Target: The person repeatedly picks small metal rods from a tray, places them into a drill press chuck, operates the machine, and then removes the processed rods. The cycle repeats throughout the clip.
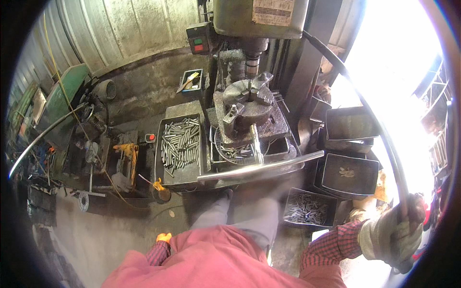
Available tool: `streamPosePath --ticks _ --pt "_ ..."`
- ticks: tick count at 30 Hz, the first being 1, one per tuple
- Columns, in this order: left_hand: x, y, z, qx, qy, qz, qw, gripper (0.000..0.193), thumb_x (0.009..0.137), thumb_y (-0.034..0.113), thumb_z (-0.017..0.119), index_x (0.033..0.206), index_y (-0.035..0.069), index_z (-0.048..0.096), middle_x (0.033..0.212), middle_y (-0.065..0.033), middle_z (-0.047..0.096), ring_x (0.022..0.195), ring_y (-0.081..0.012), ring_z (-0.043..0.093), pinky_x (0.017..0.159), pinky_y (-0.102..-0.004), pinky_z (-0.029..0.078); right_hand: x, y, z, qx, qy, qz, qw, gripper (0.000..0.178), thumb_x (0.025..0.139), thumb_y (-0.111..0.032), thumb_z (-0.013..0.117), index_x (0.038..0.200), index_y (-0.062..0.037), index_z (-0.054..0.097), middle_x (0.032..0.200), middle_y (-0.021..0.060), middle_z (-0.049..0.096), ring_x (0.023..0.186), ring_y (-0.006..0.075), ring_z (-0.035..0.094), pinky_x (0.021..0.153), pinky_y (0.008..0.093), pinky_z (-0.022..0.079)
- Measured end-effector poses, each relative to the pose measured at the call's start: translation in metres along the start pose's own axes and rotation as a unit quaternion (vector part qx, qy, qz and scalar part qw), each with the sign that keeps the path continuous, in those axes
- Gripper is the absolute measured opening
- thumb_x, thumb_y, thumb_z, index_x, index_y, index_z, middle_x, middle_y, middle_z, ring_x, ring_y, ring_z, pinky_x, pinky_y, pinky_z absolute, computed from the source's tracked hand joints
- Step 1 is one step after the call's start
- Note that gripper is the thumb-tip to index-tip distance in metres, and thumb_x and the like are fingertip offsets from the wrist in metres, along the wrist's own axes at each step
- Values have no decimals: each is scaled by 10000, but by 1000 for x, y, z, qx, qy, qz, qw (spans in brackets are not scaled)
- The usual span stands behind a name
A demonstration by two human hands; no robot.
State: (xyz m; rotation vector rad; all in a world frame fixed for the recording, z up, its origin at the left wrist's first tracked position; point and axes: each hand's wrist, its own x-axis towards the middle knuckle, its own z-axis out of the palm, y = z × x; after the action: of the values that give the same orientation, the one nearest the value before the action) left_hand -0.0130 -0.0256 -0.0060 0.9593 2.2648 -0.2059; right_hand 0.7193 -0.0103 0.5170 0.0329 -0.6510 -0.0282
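Note:
My right hand (393, 235), in a grey-white work glove, is wrapped round the lower end of a long curved feed lever (370, 103) of a drill press (259, 19). Below the machine's spindle (252, 62), a three-jaw chuck (247, 103) is mounted on the metal base. Of my left hand (164, 237), only a bit of orange glove shows beside my body; its fingers are hidden. A long chuck-key bar (261, 166) lies crosswise in front of the chuck, its shaft reaching back to it.
Left of the chuck a tray (205, 144) holds many short metal pins (180, 144). More pins fill a dark bin (309, 209) at lower right, near stacked bins (350, 175). A brush (187, 82) lies in a small box; a switch box (198, 41) hangs behind.

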Motion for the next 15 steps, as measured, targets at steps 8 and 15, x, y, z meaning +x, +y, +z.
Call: streamPosePath --ticks 8,15 --pt "-11 106 -43 -112 64 69 989 489 930 449 636 1132 26 775 1107 -212 770 1104 -367 726 993 -431 540 -9 3 -4 6 -1 6 1000 503 1054 -534 448 951 -46 513 885 66 484 952 143 510 1143 423 258" --pt "-16 124 -54 -116 63 91 987 509 939 456 641 1175 20 753 1162 -216 756 1145 -368 709 1005 -443 532 -17 5 -8 -2 -9 1 1000 463 1060 -508 446 900 -75 488 825 42 450 869 135 481 1087 382 288"
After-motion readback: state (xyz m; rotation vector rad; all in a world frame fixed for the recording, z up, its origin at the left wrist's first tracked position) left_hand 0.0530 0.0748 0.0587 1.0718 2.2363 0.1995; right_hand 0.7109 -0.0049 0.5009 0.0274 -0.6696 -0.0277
